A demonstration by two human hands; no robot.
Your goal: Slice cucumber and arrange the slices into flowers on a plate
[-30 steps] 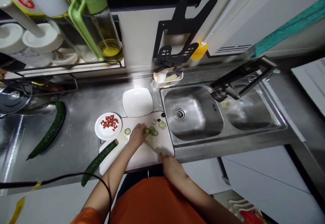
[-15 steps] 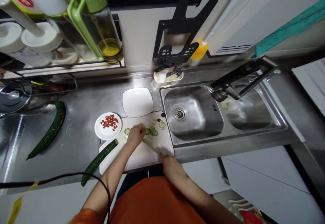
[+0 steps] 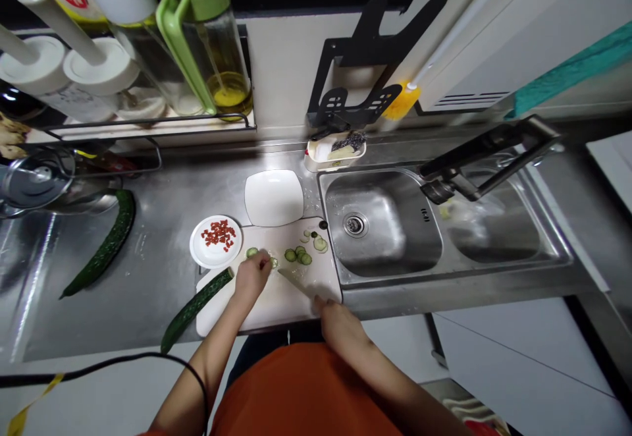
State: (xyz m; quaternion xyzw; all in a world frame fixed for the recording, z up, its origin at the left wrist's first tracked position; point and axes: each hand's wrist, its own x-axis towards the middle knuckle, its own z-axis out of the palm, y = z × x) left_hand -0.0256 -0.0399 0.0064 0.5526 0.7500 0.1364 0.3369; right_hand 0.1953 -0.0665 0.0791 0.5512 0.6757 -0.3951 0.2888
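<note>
The left hand (image 3: 253, 274) is over the left half of the cutting board (image 3: 266, 309), its thumb and fingertips drawn close together at a small cucumber slice (image 3: 273, 263); whether they pinch it or only touch it, I cannot tell. The right hand (image 3: 342, 323) is closed around the handle of a knife (image 3: 296, 284) at the board's near right corner, the blade slanting away and to the left, its tip near that small slice. (The handle is mostly hidden in the fist.)

Just beyond the left fingers lies a single round (image 3: 251, 251). A cluster of slices (image 3: 299, 255) sits right of the board's middle, and some thinner slices (image 3: 320, 244) lie toward its far right corner. The cut cucumber (image 3: 195, 309) crosses the board's left edge, its cut end on the board and its other end out past the counter's front edge.

A round plate of red bits (image 3: 197, 251) is at the board's far left corner, and a squarish white plate (image 3: 274, 197) is at its far edge. A whole cucumber (image 3: 106, 251) lies on the counter (image 3: 162, 225), well left of the board.
</note>
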